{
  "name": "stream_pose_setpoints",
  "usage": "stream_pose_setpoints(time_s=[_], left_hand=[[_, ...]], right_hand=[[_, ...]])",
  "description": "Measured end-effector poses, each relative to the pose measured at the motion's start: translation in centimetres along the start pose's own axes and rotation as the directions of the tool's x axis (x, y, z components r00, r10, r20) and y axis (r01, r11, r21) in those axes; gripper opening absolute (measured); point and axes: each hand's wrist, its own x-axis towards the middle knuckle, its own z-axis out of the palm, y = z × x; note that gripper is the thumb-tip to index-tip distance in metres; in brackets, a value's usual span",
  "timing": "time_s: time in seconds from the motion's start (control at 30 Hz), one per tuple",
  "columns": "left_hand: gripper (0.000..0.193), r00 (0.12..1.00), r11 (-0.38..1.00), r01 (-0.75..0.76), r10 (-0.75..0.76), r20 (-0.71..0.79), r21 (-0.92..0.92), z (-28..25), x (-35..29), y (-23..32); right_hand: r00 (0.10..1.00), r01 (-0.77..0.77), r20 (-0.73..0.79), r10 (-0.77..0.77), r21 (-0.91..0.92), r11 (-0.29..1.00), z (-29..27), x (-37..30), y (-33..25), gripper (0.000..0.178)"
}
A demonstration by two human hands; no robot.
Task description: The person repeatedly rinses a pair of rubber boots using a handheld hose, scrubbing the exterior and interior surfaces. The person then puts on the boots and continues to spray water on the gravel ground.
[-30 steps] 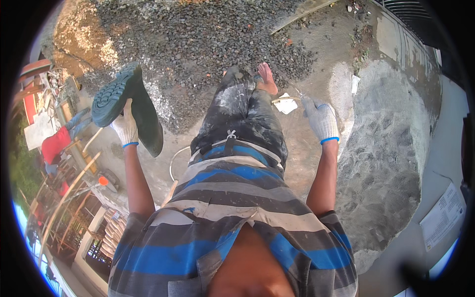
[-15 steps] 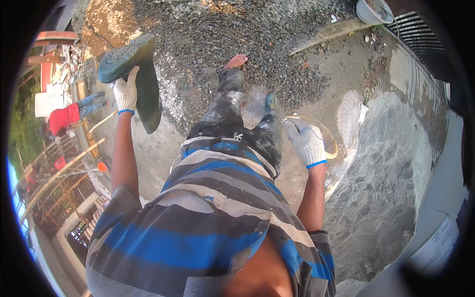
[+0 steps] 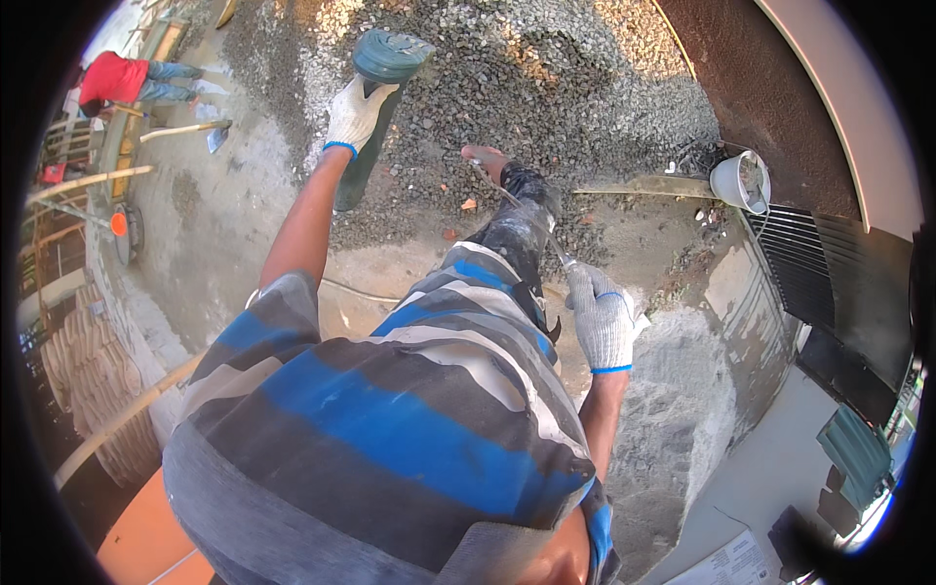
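Note:
My left hand (image 3: 353,115), in a white knit glove with a blue cuff, grips a dark green rubber boot (image 3: 392,57) near its foot end. The boot is upside down, sole up, its shaft hanging below the glove. My right hand (image 3: 598,317), gloved the same way, is closed around what looks like the end of a hose. From it a thin streak (image 3: 517,202), seemingly water, runs toward my bare foot (image 3: 486,156). Part of a pale hose (image 3: 356,291) shows on the ground left of my body. My dark, wet trousers (image 3: 517,229) carry pale stains.
Gravel (image 3: 546,88) spreads ahead of me. A grey sand heap (image 3: 673,390) lies at my right. At the far right a white bucket (image 3: 729,182) stands by a plank (image 3: 648,185) and a dark grate (image 3: 795,263). Far left, a person in red (image 3: 117,78) bends near a shovel (image 3: 216,136).
The view has turned, so the surroundings have shifted. My left hand has carried the boot forward and inward. The hose loop by my right hand no longer shows; a streak now runs toward my foot.

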Motion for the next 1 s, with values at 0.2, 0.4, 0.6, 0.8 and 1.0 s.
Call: stream_pose_setpoints(time_s=[0.2,0.4,0.6,0.8,1.0], left_hand=[[0.048,1.000,0.999,0.029,-0.028,0.009,-0.043,2.0,0.7,-3.2],[0.049,0.998,0.999,0.053,-0.053,0.026,-0.001,2.8,-0.4,-3.7],[0.050,0.998,0.998,0.062,-0.062,-0.003,-0.015,3.6,-1.3,-4.3],[0.049,0.996,0.995,0.084,-0.085,-0.017,-0.047,4.0,-2.1,-4.4],[0.049,0.994,0.994,0.106,-0.107,-0.020,-0.028,4.1,-3.2,-3.5]], right_hand=[[0.995,-0.063,-0.082,0.063,0.007,0.998,0.4,1.1,-1.0,0.045],[0.981,-0.186,-0.065,0.183,-0.047,0.981,-0.1,1.9,-2.0,0.044],[0.990,-0.143,-0.027,0.141,-0.088,0.986,-0.9,1.4,-1.6,0.046],[0.987,-0.157,0.008,0.158,-0.104,0.982,-1.4,1.2,-1.4,0.044],[0.997,-0.067,-0.036,0.066,-0.021,0.998,-2.0,1.0,-2.1,0.041]])
